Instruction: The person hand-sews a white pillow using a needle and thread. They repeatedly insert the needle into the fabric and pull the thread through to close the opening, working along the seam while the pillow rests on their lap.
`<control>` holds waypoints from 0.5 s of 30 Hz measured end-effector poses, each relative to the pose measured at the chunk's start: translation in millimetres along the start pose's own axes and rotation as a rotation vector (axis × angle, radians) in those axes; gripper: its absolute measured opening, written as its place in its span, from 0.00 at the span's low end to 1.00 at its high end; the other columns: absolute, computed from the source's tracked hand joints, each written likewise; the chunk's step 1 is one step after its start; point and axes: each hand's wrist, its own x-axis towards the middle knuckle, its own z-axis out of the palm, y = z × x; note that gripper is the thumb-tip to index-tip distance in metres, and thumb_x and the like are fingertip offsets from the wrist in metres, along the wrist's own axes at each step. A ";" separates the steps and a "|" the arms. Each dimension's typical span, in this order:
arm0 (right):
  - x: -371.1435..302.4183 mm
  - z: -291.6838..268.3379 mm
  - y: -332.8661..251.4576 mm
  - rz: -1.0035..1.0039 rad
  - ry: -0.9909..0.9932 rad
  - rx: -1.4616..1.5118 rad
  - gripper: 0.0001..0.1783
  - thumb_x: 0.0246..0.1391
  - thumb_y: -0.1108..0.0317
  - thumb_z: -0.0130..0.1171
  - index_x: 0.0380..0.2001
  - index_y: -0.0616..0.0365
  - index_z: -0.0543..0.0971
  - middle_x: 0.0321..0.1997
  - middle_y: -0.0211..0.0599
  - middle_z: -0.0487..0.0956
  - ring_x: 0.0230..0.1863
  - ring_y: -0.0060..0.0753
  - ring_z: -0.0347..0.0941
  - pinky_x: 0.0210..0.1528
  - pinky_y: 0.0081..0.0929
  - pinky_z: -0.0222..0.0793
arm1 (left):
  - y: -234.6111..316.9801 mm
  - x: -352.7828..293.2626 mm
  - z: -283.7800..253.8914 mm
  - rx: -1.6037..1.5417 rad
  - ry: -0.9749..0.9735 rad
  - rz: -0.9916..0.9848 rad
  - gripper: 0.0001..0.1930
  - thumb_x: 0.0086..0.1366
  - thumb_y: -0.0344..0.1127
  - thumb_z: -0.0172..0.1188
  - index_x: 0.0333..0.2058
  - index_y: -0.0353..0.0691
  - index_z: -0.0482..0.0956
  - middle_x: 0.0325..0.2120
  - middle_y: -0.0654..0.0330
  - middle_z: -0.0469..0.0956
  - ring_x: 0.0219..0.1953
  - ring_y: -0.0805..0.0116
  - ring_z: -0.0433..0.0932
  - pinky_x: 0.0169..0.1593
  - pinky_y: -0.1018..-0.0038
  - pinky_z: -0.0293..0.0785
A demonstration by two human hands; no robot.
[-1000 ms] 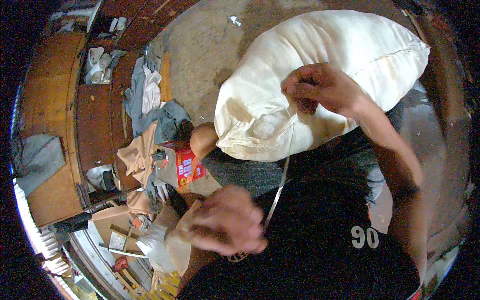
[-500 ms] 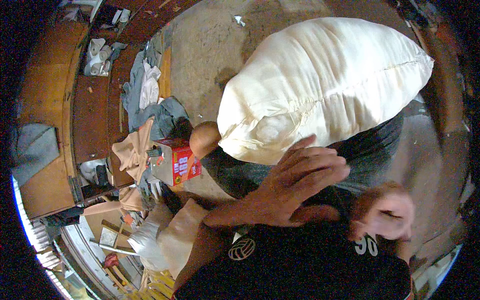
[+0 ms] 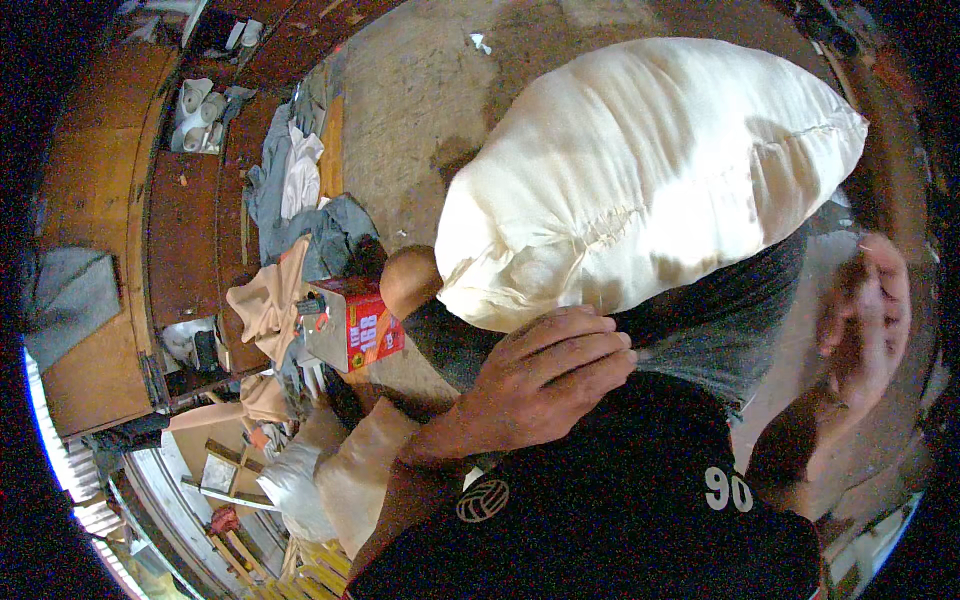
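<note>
A large, plump, cream-white pillow rests across my lap. Gathered stitches run along its near side, and white stuffing shows at a puckered gap near its left end. My left hand is at the pillow's near edge, its fingers bent and pressed together. The thumb and anything it pinches are hidden. Out to the right, apart from the pillow, my right hand is raised and smeared by motion. Its fingers look curled together; anything thin between them cannot be made out.
On the left stands a red and silver box with a tan cloth beside it. Grey-blue cloth lies on the floor beyond. Wooden cabinets line the left side, and pale sacks sit by my left arm.
My right hand has swung from in front of my chest out to the right and away. My left hand has drawn back slightly leftward and nearer, and its fingers have curled in.
</note>
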 end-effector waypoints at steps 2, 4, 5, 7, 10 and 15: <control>5.5 33.3 8.5 0.037 0.034 -0.048 0.12 0.64 0.63 0.55 0.44 0.61 0.74 0.28 0.30 0.74 0.21 0.12 0.67 0.15 0.11 0.57 | -7.1 -4.9 -4.1 -0.014 0.084 -0.023 0.14 0.52 0.25 0.69 0.40 0.40 0.82 0.39 0.58 0.81 0.44 0.56 0.81 0.50 0.62 0.79; 5.7 45.1 10.9 0.100 -0.028 -0.081 0.09 0.61 0.67 0.56 0.40 0.61 0.76 0.29 0.29 0.74 0.22 0.13 0.67 0.18 0.13 0.60 | -14.5 -7.9 -10.5 0.003 0.179 -0.061 0.15 0.50 0.23 0.69 0.39 0.38 0.82 0.37 0.57 0.81 0.42 0.55 0.81 0.49 0.63 0.79; 6.0 47.1 10.9 0.130 -0.057 -0.101 0.07 0.60 0.69 0.57 0.38 0.61 0.77 0.30 0.29 0.74 0.23 0.14 0.67 0.20 0.14 0.61 | -21.1 -9.5 -11.7 0.071 0.246 -0.070 0.15 0.49 0.23 0.69 0.39 0.38 0.82 0.37 0.57 0.81 0.41 0.55 0.81 0.48 0.63 0.79; 10.1 50.9 9.8 0.136 -0.173 -0.011 0.10 0.59 0.70 0.58 0.42 0.63 0.79 0.35 0.32 0.77 0.29 0.18 0.73 0.31 0.17 0.69 | -34.0 -10.3 -14.4 0.214 0.379 -0.096 0.16 0.48 0.22 0.69 0.39 0.38 0.83 0.37 0.57 0.81 0.40 0.55 0.81 0.47 0.63 0.79; 19.6 70.5 7.7 0.238 -0.307 0.041 0.15 0.60 0.71 0.57 0.49 0.65 0.78 0.39 0.34 0.80 0.38 0.25 0.77 0.47 0.23 0.72 | -48.3 9.3 -19.2 0.473 0.257 -0.141 0.15 0.50 0.26 0.68 0.39 0.43 0.83 0.42 0.59 0.79 0.48 0.55 0.76 0.53 0.61 0.71; 34.0 98.2 47.2 0.224 -0.422 0.069 0.11 0.64 0.72 0.52 0.44 0.69 0.78 0.38 0.39 0.79 0.37 0.26 0.76 0.41 0.25 0.75 | -71.5 11.4 -9.2 0.665 0.211 -0.172 0.17 0.49 0.29 0.66 0.40 0.46 0.83 0.47 0.60 0.74 0.54 0.56 0.70 0.57 0.58 0.64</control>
